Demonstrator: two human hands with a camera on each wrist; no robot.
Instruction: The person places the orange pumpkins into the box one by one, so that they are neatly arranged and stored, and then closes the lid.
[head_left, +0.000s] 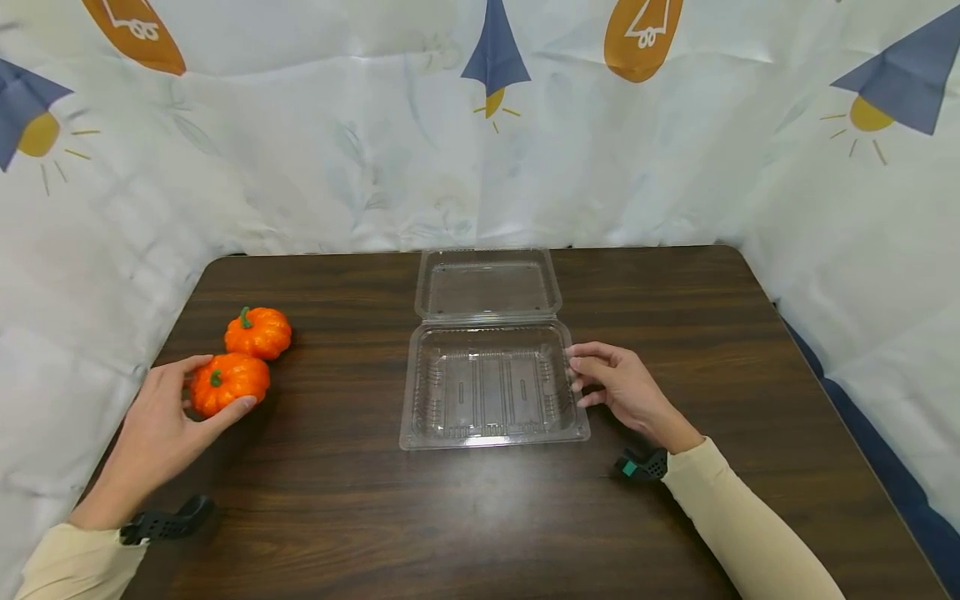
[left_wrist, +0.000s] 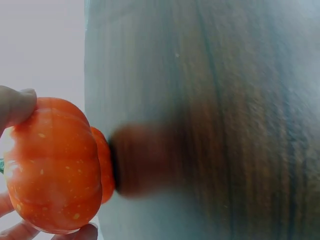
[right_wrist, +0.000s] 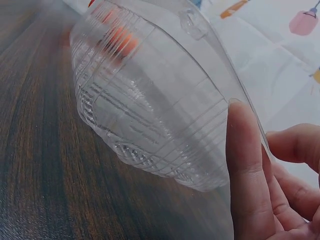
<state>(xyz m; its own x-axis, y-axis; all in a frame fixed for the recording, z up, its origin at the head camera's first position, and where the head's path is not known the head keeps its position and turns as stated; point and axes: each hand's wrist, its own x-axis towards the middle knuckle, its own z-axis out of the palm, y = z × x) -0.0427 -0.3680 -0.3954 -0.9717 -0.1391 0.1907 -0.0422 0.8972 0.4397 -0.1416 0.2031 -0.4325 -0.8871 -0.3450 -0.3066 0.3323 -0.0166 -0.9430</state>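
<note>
At the left of the table, my left hand grips the nearer orange pumpkin, thumb on one side and fingers on the other. In the left wrist view that pumpkin looks lifted off the wood. A second small pumpkin with a green stem sits just behind it. Mid-table stands a clear plastic clamshell box, its lid folded back flat toward the far edge. My right hand pinches the box's right rim between thumb and fingers, as the right wrist view shows too.
The dark wood-grain table has rounded far corners. A white patterned cloth hangs behind it and along both sides. Black bands sit on both wrists.
</note>
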